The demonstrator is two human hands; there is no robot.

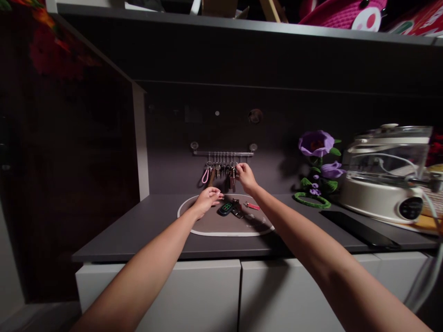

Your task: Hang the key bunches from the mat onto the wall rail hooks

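A hook rail (224, 153) on the dark back wall carries several hanging keys and a pink loop (205, 175) at its left. My right hand (245, 176) is raised at the rail's right end, its fingers pinched beside a hanging key ring. Lower and to the left, my left hand (208, 199) hovers over the oval mat (214, 226), fingertips pressed together; whatever they hold is too small to name. On the mat lie a black key fob (225, 209) with green marks, a dark bunch of keys (237, 210) and a red strap (253, 206).
Purple crocheted flowers (316, 144) with a green ring base stand at the right. Beyond them is a white appliance (377, 196) with a clear cover. A black flat object (358, 228) lies near the counter's front. A shelf (221, 20) spans overhead.
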